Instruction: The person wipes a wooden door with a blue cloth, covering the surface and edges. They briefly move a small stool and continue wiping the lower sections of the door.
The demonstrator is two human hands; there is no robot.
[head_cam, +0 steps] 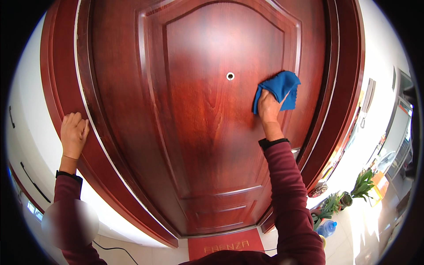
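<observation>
My right hand (269, 106) grips a blue cloth (281, 85) with a zigzag-cut edge and holds it against a reddish-brown wood-grain door (205, 139). The cloth lies over the right-hand moulding of the door's upper panel and hides part of it. To the left of the cloth, a round metal-rimmed peephole (230, 76) is set in the panel. My left hand (74, 132) rests on the red-brown door casing (61, 79) at the left, its fingers curled together and nothing visible in them. Its palm faces away from me.
A red doormat (198, 238) with lettering lies at the door's foot. Metal door hardware (295, 151) shows beside my right sleeve. On the floor at right are potted plants (331, 205) and a clear blue-capped plastic bottle (326, 228). A black cable (119, 249) crosses the tiles at left.
</observation>
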